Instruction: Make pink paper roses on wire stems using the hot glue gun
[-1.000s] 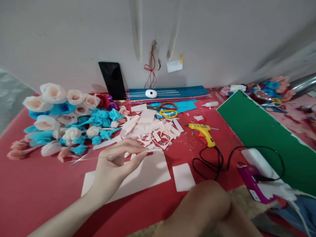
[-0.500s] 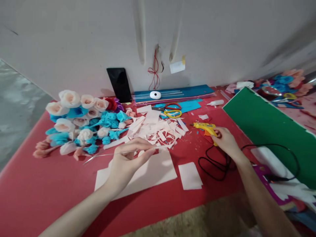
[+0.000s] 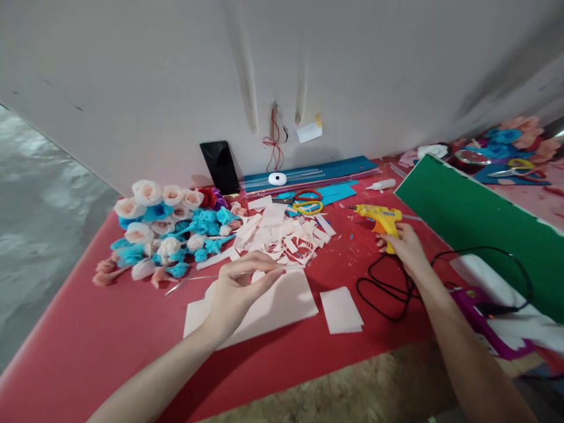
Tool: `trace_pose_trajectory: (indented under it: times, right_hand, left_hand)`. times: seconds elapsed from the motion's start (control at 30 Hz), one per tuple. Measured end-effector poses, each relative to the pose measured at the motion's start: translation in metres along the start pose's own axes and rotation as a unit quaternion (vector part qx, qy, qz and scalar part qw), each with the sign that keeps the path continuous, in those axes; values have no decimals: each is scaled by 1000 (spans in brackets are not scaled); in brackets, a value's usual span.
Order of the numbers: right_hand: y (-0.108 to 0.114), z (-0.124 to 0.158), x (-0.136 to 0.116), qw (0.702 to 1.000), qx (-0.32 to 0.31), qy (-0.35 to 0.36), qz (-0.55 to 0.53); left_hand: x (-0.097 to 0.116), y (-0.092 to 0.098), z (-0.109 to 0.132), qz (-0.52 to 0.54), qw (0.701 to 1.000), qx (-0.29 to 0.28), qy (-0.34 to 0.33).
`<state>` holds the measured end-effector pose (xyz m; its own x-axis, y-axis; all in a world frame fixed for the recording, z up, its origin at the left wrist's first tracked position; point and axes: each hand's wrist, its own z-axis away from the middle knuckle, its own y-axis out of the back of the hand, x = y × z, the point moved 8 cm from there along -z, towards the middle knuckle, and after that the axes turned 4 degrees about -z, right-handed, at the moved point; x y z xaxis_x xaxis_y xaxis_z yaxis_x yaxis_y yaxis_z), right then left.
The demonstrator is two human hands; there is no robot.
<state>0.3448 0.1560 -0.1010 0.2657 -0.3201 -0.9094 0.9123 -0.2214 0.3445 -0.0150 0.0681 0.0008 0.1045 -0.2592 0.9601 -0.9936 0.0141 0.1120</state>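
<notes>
My left hand [image 3: 240,291] pinches a thin wire [image 3: 200,277] that runs out to the left. A narrow white piece [image 3: 293,267] sticks out at its right end, past the fingertips. Below that hand lie white paper sheets [image 3: 273,314], with a small stack of cut white paper [image 3: 341,310] to their right. On the right, my right hand [image 3: 408,247] is closed around the handle of a yellow hot glue gun [image 3: 379,214], whose nozzle points left. Its black cord [image 3: 374,305] loops on the red table beneath.
Paper scraps [image 3: 286,235] cover the middle, with scissors [image 3: 308,204] behind them. Blue, white and pink paper flowers [image 3: 170,229] fill the left side. A black phone [image 3: 219,167] leans on the wall. A green board [image 3: 480,229] and purple device [image 3: 467,302] lie right.
The glue gun has come up and to the right in my right hand, its handle now more upright. My left hand keeps its pinch on the wire. The camera view has shifted slightly.
</notes>
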Motion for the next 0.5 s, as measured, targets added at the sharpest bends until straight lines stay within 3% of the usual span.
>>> trace_pose_trajectory:
  times: [0.23, 0.37, 0.5]
  right_hand:
    - [-25, 31, -22, 987, -118, 43, -103]
    - [-32, 53, -41, 980, -99, 113, -133]
    - [-37, 74, -65, 982, -83, 139, -102]
  left_hand:
    - [-3, 1, -3, 10, 1000, 12, 17]
    - [-7, 5, -5, 15, 998, 27, 47]
    - [-7, 9, -7, 21, 998, 38, 52]
